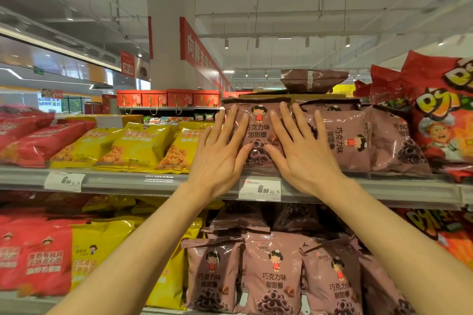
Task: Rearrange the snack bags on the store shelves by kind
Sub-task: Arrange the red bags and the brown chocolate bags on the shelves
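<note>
Two bare forearms reach up from the bottom edge toward the upper shelf rail [153, 183]. Lower shelf, below the rail and nearest: mauve chocolate-ring bags [272, 273] upright in a row, yellow bags [102, 248] left of them, red bags [38, 250] further left, a red-orange bag [440, 227] at far right.

Price tag [259, 189] reading 6.90 sits on the rail between the wrists; second tag [64, 181] further left on the same rail.

Left hand [220, 158] and right hand [302, 153] both lie flat just above the rail, fingers straight and spread, palms against the front of one upright mauve bag [258, 133]. Neither grip is curled round anything; thumbs nearly meet over the ring picture low on the bag.

Right of that bag on the same shelf: more mauve bags [358, 140], one turned sideways, then big red bags [440, 110] at the far right. Left of it above the rail: yellow snack bags [143, 146], then red snack bags [33, 140].

One brown bag [313, 80] lies flat on top of the unit, above the pressed bag.

Beyond: red gift boxes [166, 97] on a far shelf, white pillar [166, 33], red hanging banner [197, 51].
</note>
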{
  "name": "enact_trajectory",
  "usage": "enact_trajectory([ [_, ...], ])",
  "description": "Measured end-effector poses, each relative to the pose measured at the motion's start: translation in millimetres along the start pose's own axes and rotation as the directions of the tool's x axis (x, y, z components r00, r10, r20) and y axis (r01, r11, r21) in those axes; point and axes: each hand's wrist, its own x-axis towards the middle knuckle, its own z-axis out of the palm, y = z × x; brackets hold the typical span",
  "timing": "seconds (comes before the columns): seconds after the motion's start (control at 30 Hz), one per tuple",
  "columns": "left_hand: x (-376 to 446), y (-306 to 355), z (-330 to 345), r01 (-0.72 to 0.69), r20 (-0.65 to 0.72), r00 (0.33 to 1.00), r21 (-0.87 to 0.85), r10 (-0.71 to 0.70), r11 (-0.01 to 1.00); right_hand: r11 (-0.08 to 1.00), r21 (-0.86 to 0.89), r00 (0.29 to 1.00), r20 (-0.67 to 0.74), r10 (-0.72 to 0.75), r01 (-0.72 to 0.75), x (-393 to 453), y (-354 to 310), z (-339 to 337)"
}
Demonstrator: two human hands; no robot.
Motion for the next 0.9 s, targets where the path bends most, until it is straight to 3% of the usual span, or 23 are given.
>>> enact_trajectory([
  [0.13,0,5,-11,0.028,-0.049,0.998,-0.047,-0.030,0.999,0.991,0.130,0.998,-0.049,0.030,-0.023,-10,1,-15],
  [0.27,-1,23,-20,-0.004,-0.271,0.962,-0.163,-0.041,0.987,0.946,0.263,0.944,-0.212,0.251,-0.192,-37,12,-30],
  [0.33,3,41,-21,-0.048,-0.286,0.958,-0.227,-0.020,0.973,0.910,0.313,0.896,-0.263,0.357,-0.271,-53,27,-38],
  [0.43,14,73,-20,-0.145,-0.210,0.973,-0.256,0.092,0.956,0.891,0.269,0.862,-0.263,0.433,-0.366,-70,56,-47],
  [0.6,49,118,-15,-0.274,-0.095,0.961,-0.187,0.260,0.943,0.885,0.169,0.897,-0.007,0.442,-0.435,-79,101,-60],
  [0.8,101,141,-16,-0.033,0.234,0.969,-0.208,0.082,0.978,0.862,0.373,0.939,0.160,0.304,-0.342,-76,142,-70],
  [0.9,112,142,-20,0.046,0.269,0.963,-0.268,0.029,0.962,0.838,0.434,0.943,0.189,0.273,-0.330,-73,155,-68],
])
